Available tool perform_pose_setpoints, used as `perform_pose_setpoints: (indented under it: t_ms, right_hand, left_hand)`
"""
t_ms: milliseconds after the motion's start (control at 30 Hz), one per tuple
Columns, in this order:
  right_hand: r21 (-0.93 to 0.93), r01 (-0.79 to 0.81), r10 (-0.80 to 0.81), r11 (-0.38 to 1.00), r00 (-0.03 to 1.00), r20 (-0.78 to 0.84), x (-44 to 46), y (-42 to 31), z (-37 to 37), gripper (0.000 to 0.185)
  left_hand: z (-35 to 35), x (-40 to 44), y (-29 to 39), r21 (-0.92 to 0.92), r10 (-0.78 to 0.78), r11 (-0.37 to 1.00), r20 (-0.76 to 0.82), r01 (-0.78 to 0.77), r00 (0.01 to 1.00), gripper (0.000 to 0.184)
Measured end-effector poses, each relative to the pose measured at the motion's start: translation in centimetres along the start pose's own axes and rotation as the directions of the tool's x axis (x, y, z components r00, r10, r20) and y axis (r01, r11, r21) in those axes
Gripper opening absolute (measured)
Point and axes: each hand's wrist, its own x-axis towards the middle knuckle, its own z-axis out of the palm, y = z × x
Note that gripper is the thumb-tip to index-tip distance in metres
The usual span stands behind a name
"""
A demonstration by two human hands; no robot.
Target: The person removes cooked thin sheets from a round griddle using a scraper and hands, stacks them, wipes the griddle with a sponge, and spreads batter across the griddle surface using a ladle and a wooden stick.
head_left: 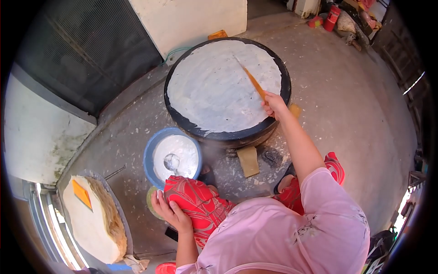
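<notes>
My right hand [274, 106] is closed around the handle end of a long, narrow wooden spatula [254, 83]. Its far tip reaches onto a thin white sheet of batter [214, 86], which covers most of a large round black griddle [169, 106]. My left hand [172, 212] lies beside my left knee with its fingers apart, holding nothing. Just ahead of that knee stands a blue bucket [148, 157] of white batter [182, 148]. A metal ladle [171, 162] rests in the bucket, its handle partly hidden by the knee.
At the left, a stack of pale flat rounds [86, 228] bears an orange scraper [82, 194]. Below the griddle's near edge lies a tan block [247, 161]. A red canister [332, 18] is at the far right, and a dark mesh door [91, 50] at the back left.
</notes>
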Motion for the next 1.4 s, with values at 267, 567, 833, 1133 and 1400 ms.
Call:
perform_pose_setpoints:
  t_ms: [267,567,833,1133,1400]
  right_hand:
    - [-0.8,0.46,-0.403,0.385,0.864,0.303,-6.4,4.5,3.6,0.037]
    - [-0.226,0.151,-0.12,0.962,0.982,0.146,-5.7,2.5,3.9,0.041]
    - [-0.911,0.391,-0.546,0.131,0.796,0.263,-2.1,2.7,5.2,0.041]
    - [-0.902,0.313,-0.504,0.297,0.854,0.13,-3.6,2.0,6.3,0.036]
    - [-0.634,0.463,-0.569,0.619,0.821,0.044,-4.9,4.6,3.2,0.035]
  left_hand:
    - [0.0,0.1,0.1,0.0,0.007,1.0,0.0,-0.007,1.0,0.038]
    - [0.1,-0.1,0.0,0.002,0.009,1.0,-0.017,-0.009,1.0,0.038]
    - [0.1,0.0,0.0,-0.017,0.011,1.0,-0.021,-0.011,1.0,0.038]
    - [-0.2,-0.1,0.1,-0.022,-0.007,1.0,-0.038,0.007,0.999,0.037]
    - [-0.2,0.0,-0.4,-0.003,0.025,1.0,-0.013,-0.025,1.0,0.037]
